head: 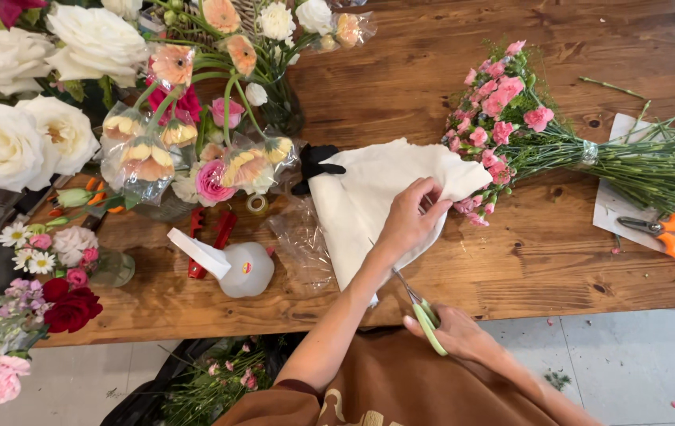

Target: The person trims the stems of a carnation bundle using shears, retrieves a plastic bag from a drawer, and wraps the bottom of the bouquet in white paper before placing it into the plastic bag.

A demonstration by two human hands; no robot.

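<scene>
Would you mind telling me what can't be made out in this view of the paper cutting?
Head view only:
- Scissors: the blade tips are hidden under the white paper.
- Right hand: its fingers curl around the green handles, so the grip is unclear.
- Left hand: its palm is hidden, pressed on the paper.
- Pink flower bunch: its stems run off the right edge.

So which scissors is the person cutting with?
Look at the near edge of the wooden table. Below the white paper, the right hand holds the green-handled scissors. The orange-handled scissors lie untouched at the far right.
</scene>
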